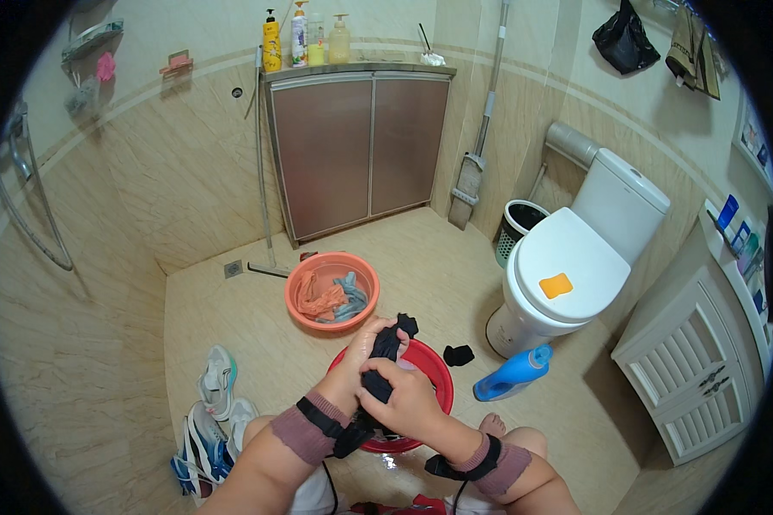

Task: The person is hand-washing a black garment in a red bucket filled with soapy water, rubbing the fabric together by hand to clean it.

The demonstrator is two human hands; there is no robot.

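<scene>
Both my hands grip a bunched black wet-looking cloth (386, 344) above a red plastic basin (443, 376). My left hand (361, 347) holds its upper part, and the end sticks out past the fingers. Lower down, my right hand (406, 389) is closed around the same cloth. Dark cloth lies in the basin, mostly hidden under my hands. Just behind stands an orange plastic basin (290, 302) with orange cloth (319, 297) and grey-blue cloth (351, 299) in it. A small black cloth (458, 355) lies on the floor to the right of the red basin.
A blue detergent bottle (512, 374) lies on the floor at right, before a white toilet (573, 257) with an orange sponge (556, 286) on its lid. Several sneakers (216, 412) stand at left. A floor squeegee (267, 267), a cabinet (361, 148) and a waste bin (518, 222) are behind.
</scene>
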